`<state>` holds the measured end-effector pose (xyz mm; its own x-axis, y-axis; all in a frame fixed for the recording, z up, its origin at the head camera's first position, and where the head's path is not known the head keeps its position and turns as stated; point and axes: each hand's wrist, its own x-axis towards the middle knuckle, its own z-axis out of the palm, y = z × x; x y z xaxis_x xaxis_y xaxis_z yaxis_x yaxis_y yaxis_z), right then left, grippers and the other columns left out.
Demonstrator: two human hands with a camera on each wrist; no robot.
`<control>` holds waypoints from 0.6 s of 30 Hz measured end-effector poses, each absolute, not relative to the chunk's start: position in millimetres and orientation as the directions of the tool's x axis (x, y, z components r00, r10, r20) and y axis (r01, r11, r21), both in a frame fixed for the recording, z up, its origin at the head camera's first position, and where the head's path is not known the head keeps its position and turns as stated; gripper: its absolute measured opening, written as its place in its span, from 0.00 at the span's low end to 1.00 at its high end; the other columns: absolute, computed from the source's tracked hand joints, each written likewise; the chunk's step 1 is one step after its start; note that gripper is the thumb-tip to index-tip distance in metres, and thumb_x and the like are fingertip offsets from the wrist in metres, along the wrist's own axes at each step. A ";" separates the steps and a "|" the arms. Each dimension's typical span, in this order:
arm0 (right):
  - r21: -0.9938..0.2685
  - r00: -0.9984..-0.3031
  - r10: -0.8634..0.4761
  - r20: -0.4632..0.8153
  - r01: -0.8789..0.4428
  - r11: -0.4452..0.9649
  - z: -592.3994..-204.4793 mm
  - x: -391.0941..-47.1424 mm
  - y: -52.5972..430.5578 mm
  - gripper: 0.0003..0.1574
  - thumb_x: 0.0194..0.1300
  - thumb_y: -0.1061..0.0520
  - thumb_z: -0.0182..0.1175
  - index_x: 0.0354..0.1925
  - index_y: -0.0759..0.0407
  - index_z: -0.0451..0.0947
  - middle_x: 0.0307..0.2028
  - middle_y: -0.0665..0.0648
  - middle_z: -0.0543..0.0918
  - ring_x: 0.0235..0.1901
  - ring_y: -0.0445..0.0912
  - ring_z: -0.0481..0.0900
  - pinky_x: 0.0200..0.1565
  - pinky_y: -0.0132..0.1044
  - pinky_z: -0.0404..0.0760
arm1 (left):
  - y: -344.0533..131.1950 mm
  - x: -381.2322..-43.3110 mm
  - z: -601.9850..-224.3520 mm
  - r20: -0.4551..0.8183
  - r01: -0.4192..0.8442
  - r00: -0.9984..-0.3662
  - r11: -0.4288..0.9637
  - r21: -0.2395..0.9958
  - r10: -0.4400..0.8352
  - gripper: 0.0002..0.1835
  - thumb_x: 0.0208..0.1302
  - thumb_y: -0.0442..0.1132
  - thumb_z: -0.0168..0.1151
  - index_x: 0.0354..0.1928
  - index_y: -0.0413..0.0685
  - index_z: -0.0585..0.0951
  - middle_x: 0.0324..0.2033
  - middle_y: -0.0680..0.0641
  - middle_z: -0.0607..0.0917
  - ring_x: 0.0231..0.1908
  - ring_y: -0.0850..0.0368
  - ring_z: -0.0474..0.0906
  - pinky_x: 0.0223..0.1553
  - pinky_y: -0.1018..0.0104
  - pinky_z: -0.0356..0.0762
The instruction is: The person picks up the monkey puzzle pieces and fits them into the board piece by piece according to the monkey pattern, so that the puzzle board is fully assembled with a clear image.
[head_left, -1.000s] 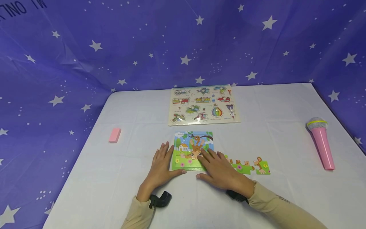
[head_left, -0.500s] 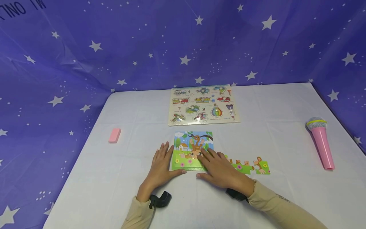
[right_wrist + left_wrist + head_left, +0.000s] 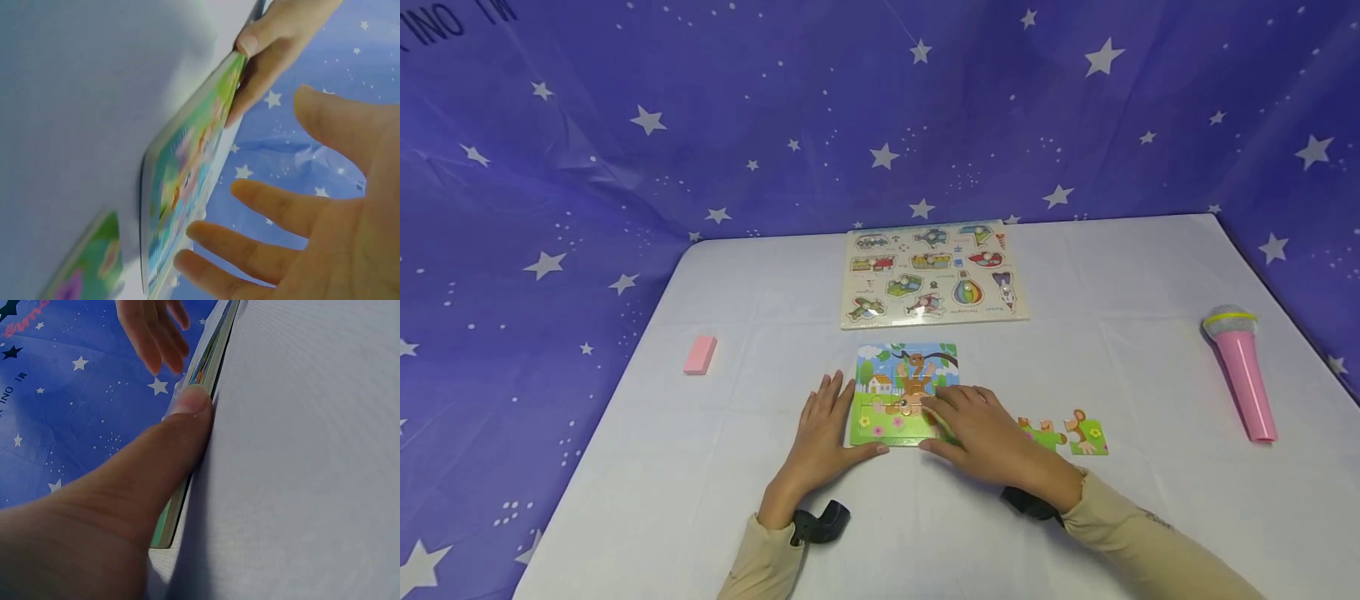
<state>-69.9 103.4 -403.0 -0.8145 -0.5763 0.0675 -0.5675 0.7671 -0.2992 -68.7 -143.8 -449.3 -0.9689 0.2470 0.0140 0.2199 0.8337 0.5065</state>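
Observation:
A square monkey jigsaw puzzle (image 3: 887,429) in a green-edged tray lies flat on the table, seen edge-on in both wrist views. My left hand (image 3: 820,437) rests at its near left corner, the fingers straight along the left side. The left thumb (image 3: 169,444) touches the near edge. Above the puzzle's right side is my right hand (image 3: 988,437), its fingers spread and loosely bent. In the right wrist view the right fingers (image 3: 262,250) hold nothing and look raised off the board. Loose puzzle pieces, one with a monkey's arm (image 3: 1088,435), lie right of it, partly hidden by that hand.
Behind the jigsaw lies a larger vehicle peg puzzle (image 3: 936,275). A pink block (image 3: 701,356) is at the left of the table, and a pink toy microphone (image 3: 1242,375) at the right. A purple star-printed cloth (image 3: 820,108) hangs around the table.
My right hand has shifted slightly to the right and lifted a little off the jigsaw, covering more of the loose pieces. The left hand stays where it was.

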 end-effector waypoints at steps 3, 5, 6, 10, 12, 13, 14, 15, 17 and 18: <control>-0.290 -0.834 -0.546 0.086 -0.545 0.787 -399.7 -70.3 109.7 0.34 0.58 0.38 0.56 0.56 0.55 0.71 0.52 0.57 0.76 0.55 0.52 0.72 0.55 0.52 0.68 | -143.7 -68.7 -449.2 0.013 0.217 -0.970 0.834 0.507 0.244 0.55 0.42 0.64 0.66 0.68 0.43 0.55 0.70 0.41 0.49 0.71 0.46 0.38 0.69 0.48 0.38; -0.290 -0.846 -0.525 0.097 -0.528 0.798 -399.0 -71.0 115.3 0.33 0.58 0.39 0.57 0.55 0.57 0.73 0.50 0.57 0.77 0.53 0.52 0.73 0.53 0.51 0.70 | -143.6 -68.6 -449.3 0.013 0.216 -0.970 0.833 0.509 0.244 0.55 0.42 0.64 0.66 0.68 0.43 0.55 0.70 0.41 0.49 0.71 0.46 0.38 0.69 0.48 0.38; -0.289 -0.852 -0.513 0.100 -0.519 0.804 -399.0 -71.5 118.4 0.33 0.58 0.39 0.57 0.54 0.58 0.73 0.50 0.57 0.78 0.52 0.52 0.74 0.52 0.51 0.70 | -143.5 -68.6 -449.2 0.014 0.216 -0.970 0.833 0.509 0.242 0.55 0.42 0.64 0.66 0.68 0.43 0.55 0.70 0.41 0.49 0.71 0.46 0.38 0.69 0.48 0.38; -0.297 -0.875 -0.474 0.100 -0.481 0.825 -399.6 -74.4 132.8 0.32 0.58 0.40 0.58 0.52 0.60 0.74 0.47 0.57 0.79 0.50 0.51 0.75 0.49 0.50 0.72 | -143.3 -68.5 -448.9 0.012 0.213 -0.970 0.834 0.508 0.241 0.55 0.42 0.64 0.66 0.68 0.43 0.55 0.70 0.41 0.49 0.71 0.46 0.38 0.69 0.48 0.38; -0.299 -0.886 -0.454 0.093 -0.460 0.836 -400.1 -75.9 140.0 0.31 0.58 0.40 0.58 0.52 0.59 0.75 0.47 0.56 0.80 0.50 0.51 0.75 0.49 0.50 0.72 | -143.2 -68.4 -448.6 0.013 0.214 -0.970 0.835 0.508 0.241 0.55 0.42 0.63 0.66 0.68 0.43 0.55 0.70 0.41 0.49 0.71 0.46 0.38 0.69 0.48 0.38; -0.298 -0.890 -0.447 0.091 -0.453 0.840 -400.4 -76.4 143.4 0.31 0.58 0.41 0.58 0.52 0.60 0.75 0.46 0.57 0.80 0.50 0.51 0.76 0.48 0.50 0.72 | -143.1 -68.3 -448.4 0.015 0.216 -0.970 0.834 0.508 0.242 0.55 0.42 0.63 0.66 0.68 0.42 0.55 0.70 0.41 0.49 0.71 0.46 0.38 0.69 0.48 0.38; -0.297 -0.894 -0.439 0.090 -0.444 0.845 -400.6 -76.9 146.4 0.31 0.58 0.41 0.58 0.52 0.60 0.75 0.46 0.57 0.80 0.49 0.51 0.76 0.48 0.50 0.72 | -143.1 -68.2 -448.2 0.017 0.216 -0.970 0.834 0.508 0.242 0.55 0.42 0.63 0.66 0.68 0.42 0.55 0.70 0.41 0.49 0.71 0.46 0.38 0.69 0.48 0.38; -0.295 -0.897 -0.432 0.090 -0.438 0.849 -400.9 -77.2 149.3 0.30 0.58 0.42 0.59 0.52 0.60 0.75 0.45 0.57 0.80 0.49 0.51 0.76 0.47 0.51 0.73 | -143.1 -68.2 -448.1 0.017 0.216 -0.970 0.834 0.508 0.241 0.55 0.42 0.63 0.67 0.68 0.42 0.55 0.70 0.41 0.49 0.71 0.46 0.38 0.69 0.48 0.38; -0.293 -0.903 -0.421 0.088 -0.428 0.855 -401.8 -77.0 154.0 0.29 0.57 0.43 0.59 0.51 0.60 0.75 0.44 0.57 0.81 0.49 0.52 0.76 0.46 0.51 0.73 | -143.0 -68.2 -447.8 0.017 0.216 -0.970 0.833 0.509 0.241 0.55 0.42 0.63 0.67 0.68 0.42 0.56 0.70 0.41 0.49 0.71 0.45 0.38 0.69 0.48 0.38; -0.291 -0.904 -0.419 0.085 -0.424 0.857 -402.5 -76.7 155.9 0.29 0.57 0.43 0.59 0.51 0.60 0.75 0.44 0.57 0.81 0.48 0.52 0.77 0.45 0.51 0.73 | -143.0 -68.3 -447.8 0.016 0.216 -0.970 0.834 0.509 0.242 0.55 0.42 0.63 0.67 0.68 0.42 0.56 0.70 0.41 0.49 0.71 0.45 0.38 0.69 0.48 0.38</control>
<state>-76.7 155.9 -402.5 -0.9042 -0.4186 0.0848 -0.4242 0.8574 -0.2914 -68.3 -143.0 -447.8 -0.9703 0.2415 0.0158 0.2158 0.8335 0.5086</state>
